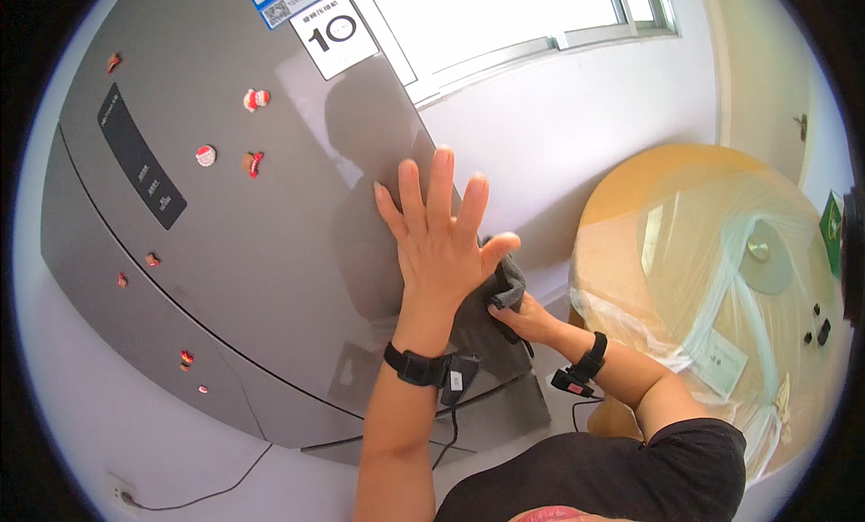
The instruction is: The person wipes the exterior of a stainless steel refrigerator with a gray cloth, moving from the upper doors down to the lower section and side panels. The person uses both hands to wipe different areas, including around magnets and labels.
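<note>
My left hand (442,245) is spread wide in front of the grey refrigerator door (284,238), its back towards me. Whether the palm touches the door cannot be told. Lower right of it, my right hand (530,319) grips a dark grey cloth (508,285) near the refrigerator's right edge; part of the cloth is hidden behind my left hand. Small red, white and brown figure magnets (256,100) are scattered over the doors, around a dark control panel (142,157). A white label with writing (334,35) is stuck near the top edge.
On the right stands a round wooden table (635,177) under clear plastic film, with small black items (823,331) on it. A window (500,29) is set in the wall behind. Cables hang from both wrist straps, and a power cord (223,491) runs to a wall socket.
</note>
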A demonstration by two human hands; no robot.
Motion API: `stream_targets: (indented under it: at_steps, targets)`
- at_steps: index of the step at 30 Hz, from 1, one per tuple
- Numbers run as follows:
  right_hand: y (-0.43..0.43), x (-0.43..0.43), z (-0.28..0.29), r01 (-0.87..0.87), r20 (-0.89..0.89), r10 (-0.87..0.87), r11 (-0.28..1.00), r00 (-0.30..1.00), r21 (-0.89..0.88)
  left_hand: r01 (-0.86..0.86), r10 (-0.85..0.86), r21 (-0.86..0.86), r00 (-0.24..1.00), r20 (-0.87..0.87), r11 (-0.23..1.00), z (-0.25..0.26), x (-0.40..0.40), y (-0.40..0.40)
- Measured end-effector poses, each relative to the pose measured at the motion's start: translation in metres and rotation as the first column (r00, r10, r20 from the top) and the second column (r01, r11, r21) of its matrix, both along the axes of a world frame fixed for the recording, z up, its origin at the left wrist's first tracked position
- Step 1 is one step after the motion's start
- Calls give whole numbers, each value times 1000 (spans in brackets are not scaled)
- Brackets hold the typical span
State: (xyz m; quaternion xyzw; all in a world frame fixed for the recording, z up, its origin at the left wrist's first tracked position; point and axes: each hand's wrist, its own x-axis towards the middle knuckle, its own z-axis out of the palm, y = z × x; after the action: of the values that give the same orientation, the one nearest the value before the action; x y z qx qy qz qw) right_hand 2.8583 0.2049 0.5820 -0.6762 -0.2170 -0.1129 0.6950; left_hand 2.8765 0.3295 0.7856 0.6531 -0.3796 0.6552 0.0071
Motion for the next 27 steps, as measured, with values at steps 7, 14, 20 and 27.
stream_targets:
  at_steps: [7,14,20,27]
  targets:
    - [2,-46,-147,21,-517,-43,999,855,-47,-259,266,69,958,-106,963,10,-16,-7]
    - [16,-57,-103,189,-503,-150,982,851,26,-297,306,80,940,-152,952,11,-22,-9]
    - [2,-16,27,-5,-193,32,990,981,138,-301,308,69,943,-124,951,11,-19,-11]
    - [4,6,-31,-19,-257,79,974,963,228,-352,359,78,923,-139,933,10,-19,-12]
